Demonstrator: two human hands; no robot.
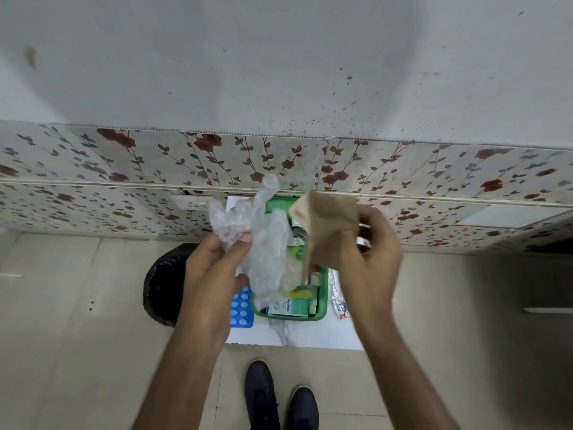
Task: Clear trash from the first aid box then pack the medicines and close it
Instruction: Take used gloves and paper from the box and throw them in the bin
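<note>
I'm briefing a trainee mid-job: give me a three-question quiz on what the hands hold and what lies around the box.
1. True or false: the left hand holds a crumpled clear plastic bag.
2. What does the right hand hold? A) brown paper bag B) scissors C) bottle
3. Which item lies just left of the green first aid box?

Key: 1 true. 2 A. 3 the blue blister pack, between the box and the black-lined bin.

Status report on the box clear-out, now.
Left hand grips clear plastic wrap. Right hand grips brown paper. Green box open, medicines inside. Bin left.
</note>
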